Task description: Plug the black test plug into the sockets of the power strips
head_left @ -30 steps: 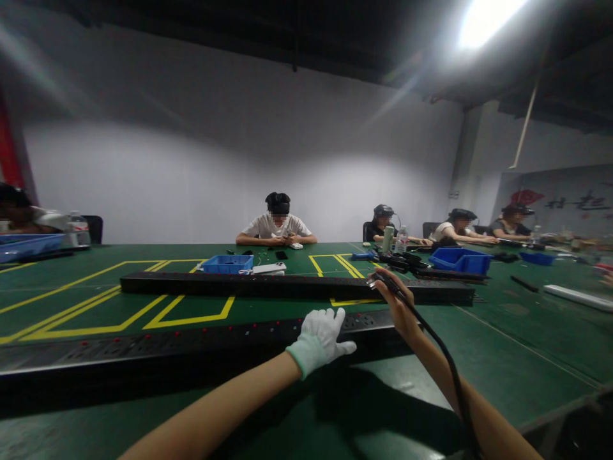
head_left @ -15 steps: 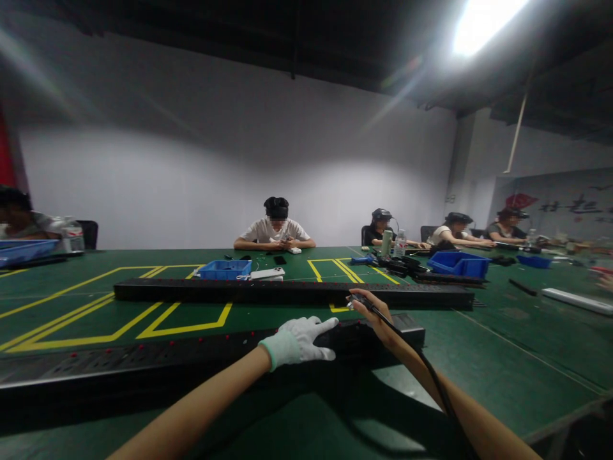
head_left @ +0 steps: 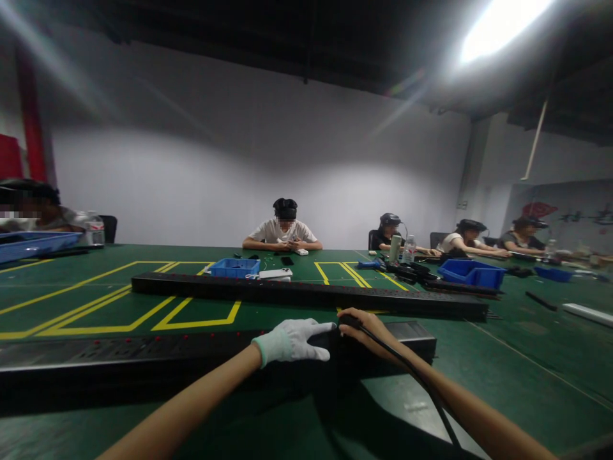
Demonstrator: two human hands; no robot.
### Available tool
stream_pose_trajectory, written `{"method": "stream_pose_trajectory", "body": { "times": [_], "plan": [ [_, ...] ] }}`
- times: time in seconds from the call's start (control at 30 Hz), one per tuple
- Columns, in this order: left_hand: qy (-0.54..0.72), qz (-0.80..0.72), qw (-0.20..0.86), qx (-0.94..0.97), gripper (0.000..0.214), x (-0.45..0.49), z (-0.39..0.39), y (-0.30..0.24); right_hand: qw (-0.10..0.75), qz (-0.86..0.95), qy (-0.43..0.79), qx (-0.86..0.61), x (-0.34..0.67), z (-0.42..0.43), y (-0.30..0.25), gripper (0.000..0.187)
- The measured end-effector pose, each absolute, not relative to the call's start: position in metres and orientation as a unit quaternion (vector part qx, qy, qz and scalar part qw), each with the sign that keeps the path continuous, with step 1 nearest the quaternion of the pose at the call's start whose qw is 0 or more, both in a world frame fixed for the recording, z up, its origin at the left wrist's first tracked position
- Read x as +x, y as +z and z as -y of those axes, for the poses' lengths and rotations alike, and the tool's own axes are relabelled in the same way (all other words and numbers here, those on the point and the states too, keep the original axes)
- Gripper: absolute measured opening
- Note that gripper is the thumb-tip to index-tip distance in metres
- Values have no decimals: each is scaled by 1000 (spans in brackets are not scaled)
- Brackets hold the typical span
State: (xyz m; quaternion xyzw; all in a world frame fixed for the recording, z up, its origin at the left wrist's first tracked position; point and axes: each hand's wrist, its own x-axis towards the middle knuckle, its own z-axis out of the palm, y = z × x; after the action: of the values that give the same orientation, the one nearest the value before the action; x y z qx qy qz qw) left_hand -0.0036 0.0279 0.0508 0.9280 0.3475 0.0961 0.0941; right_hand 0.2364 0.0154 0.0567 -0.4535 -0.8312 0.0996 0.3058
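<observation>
A long black power strip (head_left: 143, 359) with red dots along its top lies in front of me. My left hand (head_left: 295, 341), in a white glove with a green cuff, rests on it, thumb and index finger apart. Close to its index fingertip, my bare right hand (head_left: 371, 332) is closed around a black power plug (head_left: 345, 319) at the strip's top. The plug's front is hidden, so I cannot tell whether its prongs are in a socket. Its black cable (head_left: 433, 393) runs back along my right forearm.
Beyond lies a second black strip (head_left: 311, 294). Behind it are a blue tray (head_left: 234, 268) and a white phone (head_left: 276, 274); a blue bin (head_left: 472, 273) stands to the right. Several people sit at the far side, one person (head_left: 283, 233) straight across. Yellow tape marks the green table (head_left: 517, 377).
My right hand has moved down and left with the plug, from above the strip to its top beside my left index finger. The plug's metal prongs, visible before, are now hidden.
</observation>
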Motion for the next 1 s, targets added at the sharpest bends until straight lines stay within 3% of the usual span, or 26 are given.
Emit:
{"method": "stream_pose_trajectory", "body": {
  "times": [0.3,0.53,1.0],
  "plan": [
    [112,-342,71,930,78,-4,-34,45,191,856,16,-480,218,-21,80,26],
    [123,-339,72,930,73,-3,-31,47,168,871,-55,-459,204,-8,76,25],
    [120,-350,64,927,73,-4,-32,45,371,824,-87,-419,205,-3,20,25]
  ]
}}
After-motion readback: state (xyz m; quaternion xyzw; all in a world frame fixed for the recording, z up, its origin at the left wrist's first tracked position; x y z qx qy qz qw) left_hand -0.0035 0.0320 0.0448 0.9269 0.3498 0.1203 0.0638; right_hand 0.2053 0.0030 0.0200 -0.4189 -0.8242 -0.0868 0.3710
